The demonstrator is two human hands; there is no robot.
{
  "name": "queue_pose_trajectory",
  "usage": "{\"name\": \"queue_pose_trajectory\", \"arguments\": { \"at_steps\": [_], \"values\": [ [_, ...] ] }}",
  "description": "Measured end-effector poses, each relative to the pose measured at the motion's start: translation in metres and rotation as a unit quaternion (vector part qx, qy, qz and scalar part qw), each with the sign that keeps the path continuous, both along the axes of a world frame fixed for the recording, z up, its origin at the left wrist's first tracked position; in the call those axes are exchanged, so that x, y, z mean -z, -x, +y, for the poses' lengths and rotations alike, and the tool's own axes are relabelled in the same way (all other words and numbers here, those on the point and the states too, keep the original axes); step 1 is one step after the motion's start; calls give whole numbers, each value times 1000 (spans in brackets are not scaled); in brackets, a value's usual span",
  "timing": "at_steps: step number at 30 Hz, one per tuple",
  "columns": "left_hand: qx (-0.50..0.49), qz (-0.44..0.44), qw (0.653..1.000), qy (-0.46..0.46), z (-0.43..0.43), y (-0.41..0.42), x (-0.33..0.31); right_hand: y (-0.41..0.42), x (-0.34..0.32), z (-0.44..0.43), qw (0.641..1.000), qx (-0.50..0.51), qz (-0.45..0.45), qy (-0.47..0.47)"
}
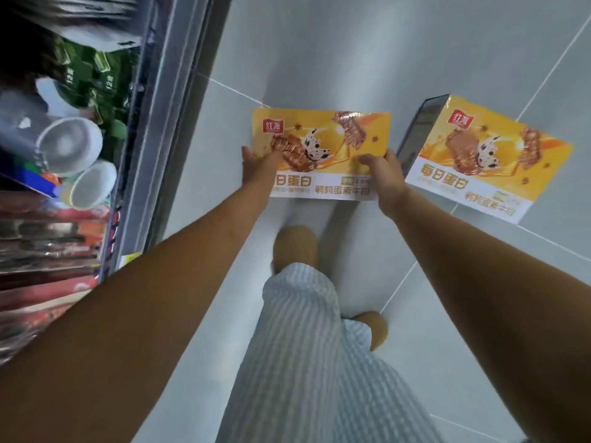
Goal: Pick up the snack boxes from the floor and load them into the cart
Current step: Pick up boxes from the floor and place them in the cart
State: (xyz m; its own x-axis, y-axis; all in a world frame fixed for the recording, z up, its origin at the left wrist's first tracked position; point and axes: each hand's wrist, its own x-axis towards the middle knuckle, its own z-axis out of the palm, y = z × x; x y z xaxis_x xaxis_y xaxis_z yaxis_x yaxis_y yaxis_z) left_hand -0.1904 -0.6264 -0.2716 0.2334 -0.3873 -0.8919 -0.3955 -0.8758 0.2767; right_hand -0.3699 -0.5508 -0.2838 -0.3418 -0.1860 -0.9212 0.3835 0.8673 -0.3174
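A yellow and white snack box [323, 145] is held between my two hands, above the pale tiled floor. My left hand [259, 169] grips its left edge, with the fingers curled over the top face. My right hand [382, 175] grips the right edge the same way. A second, identical snack box [486, 158] lies on the floor just to the right, untouched. No cart is in view.
A store shelf unit [153, 129] runs along the left, stocked with bowls, green packs and red packets. Below my arms are my striped trouser legs [319, 362] and tan shoes. Grey floor tiles [351, 43] stretch ahead.
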Motion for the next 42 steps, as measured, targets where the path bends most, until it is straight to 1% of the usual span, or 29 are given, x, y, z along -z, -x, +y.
{"name": "queue_pose_trajectory", "arguments": {
  "at_steps": [3,7,11,13,16,18,22,23,29,32,34,35,38,42],
  "values": [
    [9,33,999,-27,0,-2,-9,0,0,-1,1000,2,-10,-7],
    [-2,29,999,-36,15,-14,-22,-1,-11,7,999,-24,-19,-13],
    [-22,2,999,-45,37,-36,-47,-11,-46,18,998,-59,-25,6],
    [-33,-7,999,-41,46,-48,-58,-11,-65,20,997,-74,-21,1],
    [-46,-10,998,-30,58,-63,-79,-9,-104,17,995,-100,11,-4],
    [-59,-18,998,-12,58,-57,-115,-5,-132,13,989,-140,42,15],
    [-37,-33,998,40,57,-41,-189,7,-186,4,981,-174,82,40],
    [-43,-25,997,52,60,-38,-206,12,-206,2,977,-187,92,50],
    [-124,26,986,110,84,-48,-265,22,-306,7,970,-194,73,127],
    [-153,52,976,145,107,-42,-351,16,-357,22,971,-175,11,163],
    [-180,82,966,169,121,-45,-387,10,-388,32,965,-179,-16,189],
    [-198,89,959,182,136,-52,-409,4,-409,41,961,-195,-19,197],
    [-205,82,954,202,163,-64,-446,-10,-443,56,955,-215,-27,204],
    [-268,80,935,217,220,-100,-499,-48,-493,89,933,-289,-23,215]
  ]
}}
